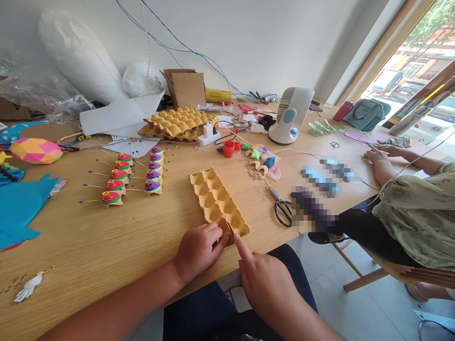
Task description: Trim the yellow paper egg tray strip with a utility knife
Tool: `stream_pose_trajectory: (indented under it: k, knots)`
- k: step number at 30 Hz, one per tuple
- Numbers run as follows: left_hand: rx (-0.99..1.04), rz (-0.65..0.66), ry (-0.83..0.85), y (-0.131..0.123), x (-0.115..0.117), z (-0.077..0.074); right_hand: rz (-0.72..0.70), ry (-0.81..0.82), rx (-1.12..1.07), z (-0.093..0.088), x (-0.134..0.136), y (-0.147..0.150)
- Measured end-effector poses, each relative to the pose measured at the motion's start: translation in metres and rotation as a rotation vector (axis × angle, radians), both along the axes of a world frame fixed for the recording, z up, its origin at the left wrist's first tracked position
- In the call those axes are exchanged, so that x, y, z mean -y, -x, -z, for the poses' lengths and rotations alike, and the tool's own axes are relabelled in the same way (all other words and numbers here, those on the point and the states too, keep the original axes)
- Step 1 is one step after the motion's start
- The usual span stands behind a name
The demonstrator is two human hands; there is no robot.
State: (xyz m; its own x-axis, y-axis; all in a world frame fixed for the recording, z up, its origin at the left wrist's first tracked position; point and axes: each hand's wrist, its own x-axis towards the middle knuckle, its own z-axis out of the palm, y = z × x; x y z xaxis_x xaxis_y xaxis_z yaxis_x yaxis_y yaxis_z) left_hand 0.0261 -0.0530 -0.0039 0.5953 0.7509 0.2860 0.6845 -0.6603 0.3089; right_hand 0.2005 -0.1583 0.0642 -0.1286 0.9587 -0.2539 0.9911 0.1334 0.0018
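A yellow egg-carton strip (216, 199) with two rows of cups lies on the wooden table (124, 237) in front of me. My left hand (199, 248) rests at its near end, fingers curled and pinching the carton's near edge. My right hand (263, 284) is just right of it, index finger stretched out with its tip touching the strip's near corner, the other fingers tucked in. Black-handled scissors (280, 206) lie to the right of the strip.
Two rows of painted carton figures (117, 180) with pins stand at the left. A stack of egg trays (177, 123), a red cup (228, 148), a small white fan (289, 113) and blue paper (17, 203) surround them. Another person (408, 208) sits at the right.
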Motion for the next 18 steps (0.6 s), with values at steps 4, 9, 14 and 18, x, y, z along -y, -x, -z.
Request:
stream_pose_trajectory:
  k: [4,9,14,18]
  knots:
    - [-0.004,-0.003,0.006,0.000,0.000,-0.001,-0.017,0.030,-0.003,-0.001,0.011,-0.005]
    - [-0.002,0.000,0.007,-0.002,0.000,0.001,-0.020,0.009,-0.012,-0.001,0.003,-0.004]
    - [-0.001,-0.007,0.019,-0.002,-0.001,0.000,0.005,-0.024,-0.025,0.001,0.001,-0.002]
    - [-0.012,0.000,0.017,-0.002,0.000,0.001,-0.031,0.043,0.044,0.001,0.014,-0.003]
